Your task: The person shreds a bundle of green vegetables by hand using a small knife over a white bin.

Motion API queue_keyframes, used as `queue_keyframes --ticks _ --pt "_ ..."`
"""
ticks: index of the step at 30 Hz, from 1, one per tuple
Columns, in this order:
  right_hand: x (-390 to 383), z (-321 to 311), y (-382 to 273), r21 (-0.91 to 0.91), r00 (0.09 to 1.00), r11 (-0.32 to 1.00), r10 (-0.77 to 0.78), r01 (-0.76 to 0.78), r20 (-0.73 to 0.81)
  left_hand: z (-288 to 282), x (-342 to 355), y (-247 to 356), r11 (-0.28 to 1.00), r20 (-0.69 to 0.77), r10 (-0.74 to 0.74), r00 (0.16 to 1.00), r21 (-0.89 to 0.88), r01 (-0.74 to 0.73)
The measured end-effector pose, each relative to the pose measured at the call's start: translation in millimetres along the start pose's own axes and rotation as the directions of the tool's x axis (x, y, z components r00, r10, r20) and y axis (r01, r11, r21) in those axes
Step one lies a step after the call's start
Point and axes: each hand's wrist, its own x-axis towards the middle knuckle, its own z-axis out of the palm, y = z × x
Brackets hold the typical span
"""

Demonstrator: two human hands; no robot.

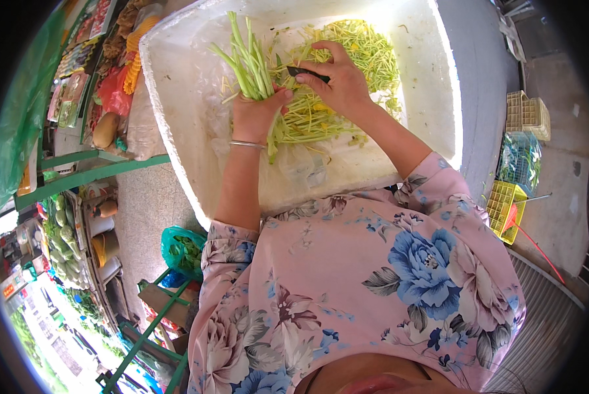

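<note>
1 white foam box (431, 82) | inside: yellow-green stalk trimmings (372, 62) | clear plastic film (315, 175)

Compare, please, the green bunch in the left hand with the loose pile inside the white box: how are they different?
The bunch is gripped in the left hand, while the pile lies loose in the white box. The bunch has thicker stalks, roughly aligned; the pile has thinner pieces pointing many ways. The bunch looks light green, the pile more yellowish, with bright yellow bits. Both are plant material.
</note>
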Motion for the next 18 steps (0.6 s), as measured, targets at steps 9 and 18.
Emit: queue_keyframes --ticks 9,18 --pt "24 -35 32 0.747 0.778 0.25 0.339 -0.616 0.528 -3 -1 1 0.998 0.059 -0.041 0.997 -0.038 0.043" --pt "29 -21 66 0.555 0.793 0.567 0.468 -0.608 0.39 -23 2 16 0.997 0.118 -0.077 0.99 0.023 0.075"
